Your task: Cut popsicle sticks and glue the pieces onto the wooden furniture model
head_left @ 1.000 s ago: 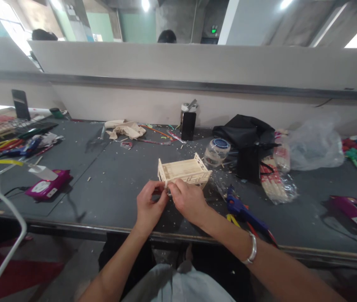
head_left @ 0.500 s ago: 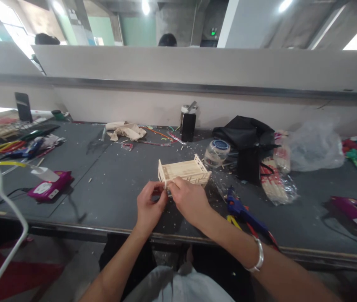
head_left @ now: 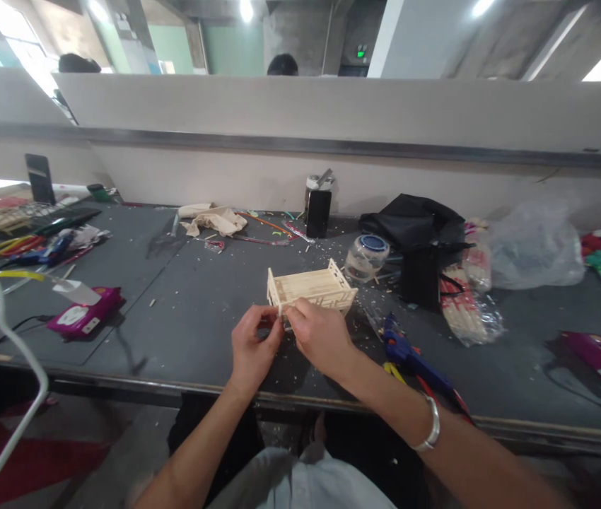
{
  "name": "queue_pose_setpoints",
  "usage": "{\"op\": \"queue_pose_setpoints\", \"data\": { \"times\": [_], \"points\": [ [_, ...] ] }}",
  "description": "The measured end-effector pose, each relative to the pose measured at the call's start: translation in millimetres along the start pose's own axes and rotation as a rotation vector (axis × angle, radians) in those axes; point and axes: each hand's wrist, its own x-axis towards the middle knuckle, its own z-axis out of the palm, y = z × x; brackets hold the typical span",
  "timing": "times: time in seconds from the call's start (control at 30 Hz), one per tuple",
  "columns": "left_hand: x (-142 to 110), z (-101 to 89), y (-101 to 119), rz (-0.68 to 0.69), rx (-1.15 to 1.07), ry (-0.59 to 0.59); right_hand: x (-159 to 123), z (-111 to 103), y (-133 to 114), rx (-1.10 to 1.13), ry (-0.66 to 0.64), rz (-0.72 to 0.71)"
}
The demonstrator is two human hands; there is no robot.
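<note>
A miniature bed (head_left: 308, 285) built from pale wooden sticks stands on the dark table, with a raised end panel at each side and a railing along the front. At its front left corner, the thumb and forefinger of my left hand (head_left: 255, 343) pinch the corner post. My right hand (head_left: 322, 336) is closed with its fingertips against the front railing, just beside the left fingertips. It covers part of that railing. Any small piece between the fingertips is too hidden to make out.
Right of the bed are a clear jar with a blue lid (head_left: 367, 256), a blue glue gun (head_left: 409, 357), a black bag (head_left: 411, 223) and packed wooden sticks (head_left: 464, 307). A phone (head_left: 318, 213) stands behind. A purple power strip (head_left: 85, 312) lies left. Wood scraps litter the table (head_left: 173, 339).
My right fingertips have shifted very slightly at the front railing. My left hand keeps its pinch, and the bed stays in place; the view has moved a touch.
</note>
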Motion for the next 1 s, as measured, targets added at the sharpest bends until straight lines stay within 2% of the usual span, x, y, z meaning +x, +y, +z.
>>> {"op": "queue_pose_setpoints", "data": {
  "times": [0.43, 0.57, 0.63, 0.73, 0.8, 0.87, 1.0],
  "points": [
    [-1, 0.3, -3, -0.002, 0.008, -0.009, 0, -3, 2, 0.003, 0.026, -0.004],
    [-1, 0.4, -4, -0.002, 0.009, 0.007, -7, -9, 3, 0.016, 0.059, 0.003],
    [-1, 0.5, -4, -0.005, 0.008, 0.015, -16, -11, 5, 0.05, 0.125, 0.012],
    [-1, 0.5, -5, -0.014, 0.014, 0.023, -36, -12, 6, 0.182, 0.318, 0.078],
    [-1, 0.5, -5, -0.018, 0.021, 0.023, -51, -12, 6, 0.319, 0.379, 0.15],
    [-1, 0.5, -4, -0.016, 0.036, 0.02, -66, -10, 3, 0.502, 0.342, 0.215],
    [-2, 0.0, -1, 0.011, 0.128, 0.066, -91, -2, -3, 0.78, 0.163, 0.289]
  ]
}}
